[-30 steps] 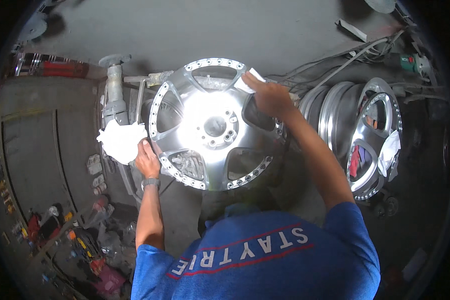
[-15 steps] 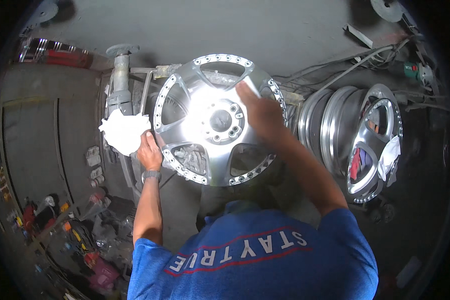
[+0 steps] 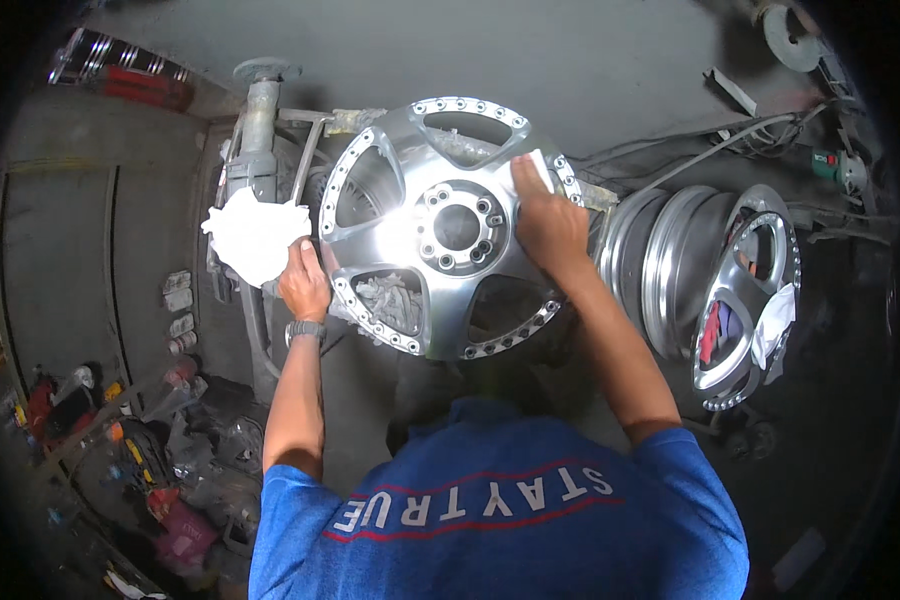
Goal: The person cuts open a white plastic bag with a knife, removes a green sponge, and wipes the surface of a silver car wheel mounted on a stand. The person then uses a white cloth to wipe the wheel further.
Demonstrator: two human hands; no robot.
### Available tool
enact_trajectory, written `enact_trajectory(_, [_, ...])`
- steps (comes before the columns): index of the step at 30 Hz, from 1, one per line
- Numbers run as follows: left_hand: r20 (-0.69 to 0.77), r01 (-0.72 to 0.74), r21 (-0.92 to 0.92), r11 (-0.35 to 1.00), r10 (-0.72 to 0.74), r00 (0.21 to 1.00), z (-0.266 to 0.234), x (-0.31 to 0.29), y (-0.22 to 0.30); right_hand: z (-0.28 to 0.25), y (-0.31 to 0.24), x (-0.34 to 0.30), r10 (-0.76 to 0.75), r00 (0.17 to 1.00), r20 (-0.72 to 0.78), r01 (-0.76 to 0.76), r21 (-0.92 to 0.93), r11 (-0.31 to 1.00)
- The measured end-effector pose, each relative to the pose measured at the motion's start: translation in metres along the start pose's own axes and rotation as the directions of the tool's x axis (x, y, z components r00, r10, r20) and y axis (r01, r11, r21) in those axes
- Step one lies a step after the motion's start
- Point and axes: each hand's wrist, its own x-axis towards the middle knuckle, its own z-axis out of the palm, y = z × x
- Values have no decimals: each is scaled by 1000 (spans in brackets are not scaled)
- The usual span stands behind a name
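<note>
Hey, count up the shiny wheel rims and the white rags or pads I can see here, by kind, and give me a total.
Alloy wheel rims: 3 (one being worked on, two leaning at right)
White rags or pads: 3 (rag by the left hand, pad under the right hand, cloth on the far right rim)
Total: 6

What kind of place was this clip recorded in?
Most likely a wheel repair or polishing workshop: a polished alloy wheel stands on a stand under both hands, more rims lean nearby, and tools litter the concrete floor.
</note>
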Motion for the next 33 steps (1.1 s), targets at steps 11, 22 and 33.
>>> enact_trajectory(11, [-17, -22, -25, 999, 22, 1000, 1, 2, 0, 16, -32, -9, -144, 989, -34, 144, -7, 990])
enact_trajectory(22, [-19, -9, -14, 1000, 9, 1000, 4, 1, -2, 4, -20, -9, -100, 995, 7, 100, 24, 995])
enact_trajectory(33, [-15, 13, -6, 1000, -13, 1000, 4, 0, 1, -5, 21, 15, -42, 999, 30, 45, -81, 996])
